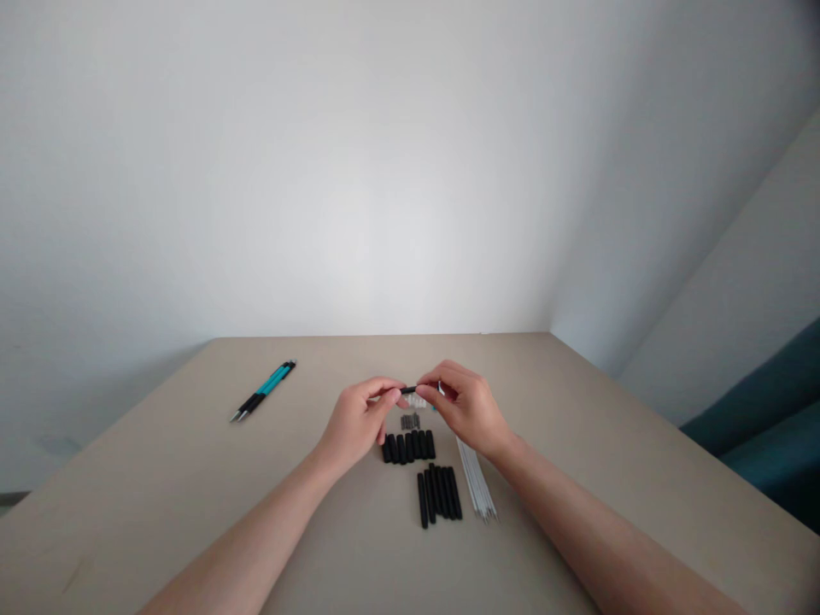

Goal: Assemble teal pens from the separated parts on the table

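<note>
— Two hands up over the parts, what's pinched?

— Left hand point(357, 420) and right hand point(462, 401) both clenched on one thin black pen piece point(408, 390), held level just above the table point(160, 478). Teal bit peeks by my right fingers; can't tell what.

— Tips?

— I'd keep it straight, push along its length, hold over the short black tubes point(408, 447). Long black tubes point(439, 494), white refills point(476, 480) and springs point(410, 421) lie beneath; finished pens point(264, 390) well apart, left.

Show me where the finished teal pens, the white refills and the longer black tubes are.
Teal pens point(266, 389), head view: middle of the barrels.
White refills point(475, 483), head view: mid-length of the bundle.
Longer black tubes point(439, 494), head view: centre of the row.
</note>
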### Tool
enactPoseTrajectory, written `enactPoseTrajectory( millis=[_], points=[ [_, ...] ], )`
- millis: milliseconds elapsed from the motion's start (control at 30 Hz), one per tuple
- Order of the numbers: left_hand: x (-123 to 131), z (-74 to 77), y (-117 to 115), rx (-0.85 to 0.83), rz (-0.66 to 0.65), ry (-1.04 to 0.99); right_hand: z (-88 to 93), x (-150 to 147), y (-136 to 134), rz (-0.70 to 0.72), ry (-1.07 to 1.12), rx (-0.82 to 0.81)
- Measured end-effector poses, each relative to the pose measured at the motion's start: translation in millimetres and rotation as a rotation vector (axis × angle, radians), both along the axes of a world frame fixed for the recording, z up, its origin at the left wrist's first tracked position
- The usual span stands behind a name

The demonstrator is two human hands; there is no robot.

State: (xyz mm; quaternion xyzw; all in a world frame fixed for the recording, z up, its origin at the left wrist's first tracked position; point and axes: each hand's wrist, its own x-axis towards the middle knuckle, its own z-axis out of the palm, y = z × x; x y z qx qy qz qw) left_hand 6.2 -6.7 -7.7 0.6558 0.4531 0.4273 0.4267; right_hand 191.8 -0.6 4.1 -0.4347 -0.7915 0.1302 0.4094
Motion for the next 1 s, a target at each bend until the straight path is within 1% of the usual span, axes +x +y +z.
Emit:
enactPoseTrajectory(
  millis=[133,233,333,467,533,567,667,700,767,867,933,1000],
  points=[
    [0.3,-4.5,1.3,-0.018,-0.024,0.025,-4.0,0.1,3.0,0.008,0.199,-0.160],
    [-0.4,-5.9,2.3,-0.013,0.001,0.038,-7.6,1.2,6.1,0.011,0.292,-0.224],
    [-0.9,-4.1,1.6,0.004,0.013,0.055,-10.5,3.7,8.6,-0.011,0.289,-0.243],
    [-0.6,1.9,-2.2,-0.011,-0.034,0.055,-11.2,4.7,7.0,0.015,0.208,-0.239],
    [-0.9,4.6,-3.1,-0.017,-0.046,0.064,-8.4,3.6,3.0,0.094,0.141,-0.235],
    [-1.4,5.6,-2.9,-0.013,-0.032,0.073,-5.9,2.8,0.3,0.158,0.103,-0.234],
    [-3.9,7.0,-0.2,0.022,0.108,0.150,3.2,-0.3,-9.4,0.417,-0.031,-0.240],
    [-4.8,7.2,0.8,0.034,0.160,0.205,5.9,-1.6,-12.6,0.497,-0.079,-0.240],
    [-6.0,7.6,2.2,0.044,0.228,0.364,9.4,-4.2,-18.0,0.612,-0.173,-0.229],
    [-5.4,8.2,1.8,0.024,0.235,0.589,9.4,-7.2,-22.7,0.700,-0.295,-0.199],
    [-4.0,8.3,0.9,0.023,0.218,0.653,7.2,-8.1,-24.1,0.727,-0.358,-0.178],
    [-2.8,8.1,0.3,0.033,0.200,0.663,4.6,-8.1,-24.6,0.720,-0.403,-0.159]
  ],
)
